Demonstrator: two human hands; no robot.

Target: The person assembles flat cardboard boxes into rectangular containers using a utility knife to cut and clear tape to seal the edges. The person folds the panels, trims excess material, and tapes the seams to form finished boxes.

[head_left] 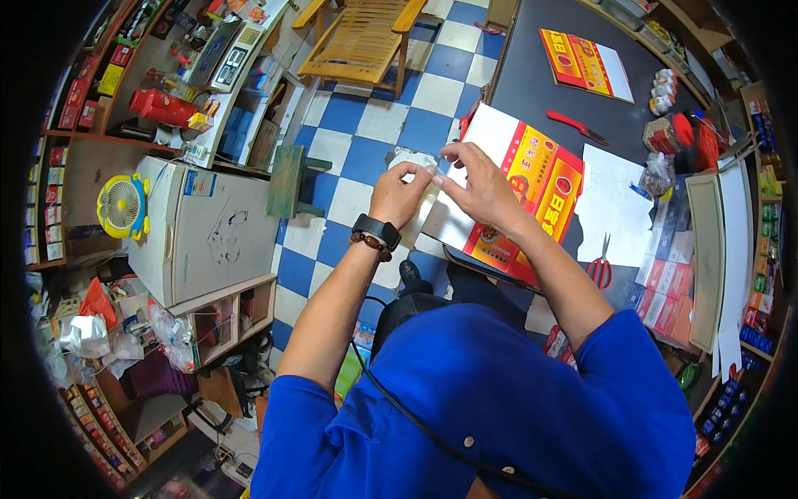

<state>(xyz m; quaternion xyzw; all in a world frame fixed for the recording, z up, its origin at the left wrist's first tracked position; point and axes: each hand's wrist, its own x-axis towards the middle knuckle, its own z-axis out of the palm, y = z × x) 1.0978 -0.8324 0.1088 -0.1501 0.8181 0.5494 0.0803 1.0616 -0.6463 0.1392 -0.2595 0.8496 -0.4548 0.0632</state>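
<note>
My left hand (pixel 397 196), with a dark watch and a beaded bracelet at its wrist, has thumb and fingers pinched together. Close beside it, my right hand (pixel 480 190) is also closed, thumb and forefinger curled toward the left fingertips. Something small and pale shows between the two hands, too small to name. Both hands are raised next to a flattened red, yellow and white cardboard box (pixel 532 179), which lies at the near left edge of the dark table (pixel 532 79). The right forearm passes in front of part of this cardboard.
Red-handled scissors (pixel 600 270), a white paper sheet (pixel 613 200), a red-handled knife (pixel 577 127) and another cardboard piece (pixel 586 65) lie on the table. A lidded jar (pixel 667 133) stands at right. Leftward are a green wooden stool (pixel 287 183), a white chest (pixel 212 233) and a wooden chair (pixel 357 41).
</note>
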